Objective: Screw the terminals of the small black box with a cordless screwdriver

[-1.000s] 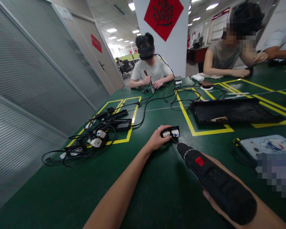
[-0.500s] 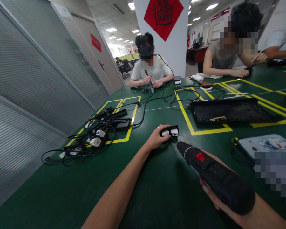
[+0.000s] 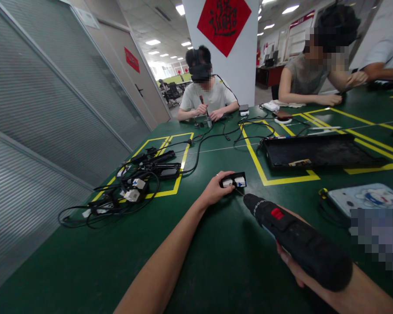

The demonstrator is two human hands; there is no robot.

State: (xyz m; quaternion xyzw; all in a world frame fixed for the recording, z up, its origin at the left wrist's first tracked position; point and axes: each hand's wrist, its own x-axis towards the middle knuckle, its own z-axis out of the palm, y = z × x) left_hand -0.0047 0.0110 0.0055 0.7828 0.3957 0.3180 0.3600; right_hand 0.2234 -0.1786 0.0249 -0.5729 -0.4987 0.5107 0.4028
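Observation:
On the green tabletop, my left hand (image 3: 216, 190) grips a small black casing (image 3: 243, 176) with white blocks (image 3: 239, 181) inside it. Fingers and thumb close around its left end. A black cordless drill (image 3: 298, 240) with a red switch on top fills my right hand (image 3: 290, 264), whose fingers wrap the handle, partly hidden beneath the drill body. The drill's thin bit (image 3: 240, 192) points at the near side of the casing. Whether the tip touches it I cannot tell.
Left lies a tangle of black cables and white plugs (image 3: 132, 190) within yellow tape. A black tray (image 3: 321, 152) sits right, with a blue patterned case (image 3: 370, 198) nearer me. Across the table one person (image 3: 205, 98) holds a screwdriver; another person (image 3: 309, 80) sits at the right.
The drill and my right hand have shifted very slightly to the right. My left hand stays on the casing, and the bit still points at it.

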